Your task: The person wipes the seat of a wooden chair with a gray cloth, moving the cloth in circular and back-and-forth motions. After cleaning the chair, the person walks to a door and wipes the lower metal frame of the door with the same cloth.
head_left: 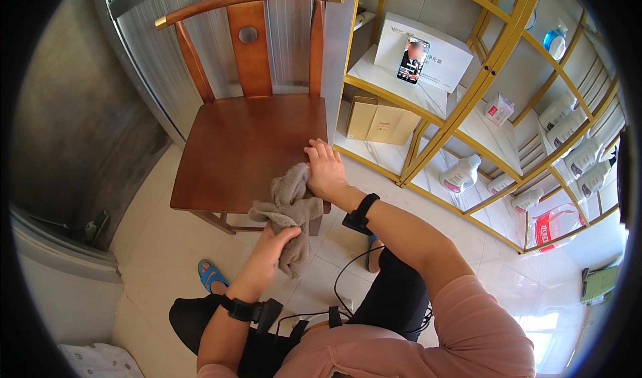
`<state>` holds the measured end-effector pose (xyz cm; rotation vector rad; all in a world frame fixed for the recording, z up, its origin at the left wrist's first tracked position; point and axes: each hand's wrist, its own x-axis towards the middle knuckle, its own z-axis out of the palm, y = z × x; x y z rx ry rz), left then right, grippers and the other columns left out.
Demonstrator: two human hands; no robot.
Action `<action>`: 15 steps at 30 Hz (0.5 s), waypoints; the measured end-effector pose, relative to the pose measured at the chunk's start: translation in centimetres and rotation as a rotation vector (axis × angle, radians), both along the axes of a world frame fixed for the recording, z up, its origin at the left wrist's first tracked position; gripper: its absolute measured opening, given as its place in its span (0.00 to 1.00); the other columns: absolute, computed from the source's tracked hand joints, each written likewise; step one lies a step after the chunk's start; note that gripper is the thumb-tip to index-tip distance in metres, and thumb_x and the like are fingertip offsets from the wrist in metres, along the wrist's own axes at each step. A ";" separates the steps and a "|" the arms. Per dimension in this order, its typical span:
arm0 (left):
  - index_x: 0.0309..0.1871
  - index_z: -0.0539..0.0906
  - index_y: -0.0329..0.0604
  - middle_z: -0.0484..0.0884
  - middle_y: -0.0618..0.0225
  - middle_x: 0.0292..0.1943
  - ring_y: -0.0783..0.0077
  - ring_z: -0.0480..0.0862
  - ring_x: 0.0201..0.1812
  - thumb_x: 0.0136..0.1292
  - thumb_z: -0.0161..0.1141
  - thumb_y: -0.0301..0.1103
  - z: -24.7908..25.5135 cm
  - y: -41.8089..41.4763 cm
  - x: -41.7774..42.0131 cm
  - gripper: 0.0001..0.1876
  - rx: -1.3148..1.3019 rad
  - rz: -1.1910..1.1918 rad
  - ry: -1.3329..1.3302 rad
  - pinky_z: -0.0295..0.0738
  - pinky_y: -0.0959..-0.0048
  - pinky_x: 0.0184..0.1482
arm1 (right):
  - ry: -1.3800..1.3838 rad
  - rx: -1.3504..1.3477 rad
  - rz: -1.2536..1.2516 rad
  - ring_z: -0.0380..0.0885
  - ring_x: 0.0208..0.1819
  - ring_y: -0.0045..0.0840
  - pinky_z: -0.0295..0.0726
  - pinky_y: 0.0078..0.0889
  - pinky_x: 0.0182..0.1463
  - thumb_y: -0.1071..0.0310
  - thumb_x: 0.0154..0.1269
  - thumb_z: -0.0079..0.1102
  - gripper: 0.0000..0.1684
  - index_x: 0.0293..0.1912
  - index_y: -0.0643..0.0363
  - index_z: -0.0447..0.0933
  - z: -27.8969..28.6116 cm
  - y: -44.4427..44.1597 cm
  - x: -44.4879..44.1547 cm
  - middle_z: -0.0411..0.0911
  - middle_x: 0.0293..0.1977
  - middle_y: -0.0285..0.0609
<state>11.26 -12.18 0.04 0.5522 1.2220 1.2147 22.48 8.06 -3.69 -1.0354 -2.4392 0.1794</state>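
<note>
A wooden chair (241, 152) with a reddish-brown seat stands in front of me, its slatted back against the ribbed panel. My left hand (282, 245) grips a bunched, grey-brown towel (291, 197) just off the seat's front edge. The upper part of the towel overlaps the front right of the seat. My right hand (326, 172) rests on the seat's right edge with its fingers extended. Its thumb side meets the towel, and the thumb itself is hidden there.
A gold-framed shelf unit (401, 177) stands to the right. It holds a white box (421, 52) with a phone (414, 59) leaning on it, a tan box (382, 119) and several bottles. A black cable (337, 277) hangs between my legs. White patterned fabric (100, 360) lies at lower left.
</note>
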 end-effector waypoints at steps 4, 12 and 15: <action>0.64 0.73 0.36 0.80 0.67 0.53 0.74 0.78 0.53 0.61 0.64 0.31 3.1 -0.7 -2.5 0.27 0.025 -0.117 0.129 0.73 0.73 0.58 | -0.018 -0.013 0.014 0.56 0.74 0.41 0.62 0.47 0.69 0.66 0.65 0.53 0.25 0.61 0.62 0.69 0.4 -0.2 0.2 0.63 0.68 0.50; 0.69 0.66 0.34 0.78 0.54 0.56 0.58 0.78 0.57 0.57 0.64 0.27 5.2 0.0 -8.7 0.35 0.267 0.375 1.060 0.71 0.65 0.61 | 0.012 -0.004 -0.015 0.59 0.73 0.41 0.63 0.47 0.69 0.65 0.67 0.52 0.23 0.59 0.64 0.71 0.4 -0.4 0.1 0.66 0.66 0.50; 0.68 0.64 0.33 0.75 0.48 0.58 0.46 0.75 0.60 0.56 0.64 0.27 3.6 0.2 -10.5 0.35 0.045 0.376 1.579 0.70 0.57 0.62 | 0.016 0.011 -0.016 0.59 0.72 0.40 0.64 0.47 0.69 0.65 0.67 0.51 0.23 0.59 0.64 0.71 0.3 -0.3 0.1 0.67 0.66 0.49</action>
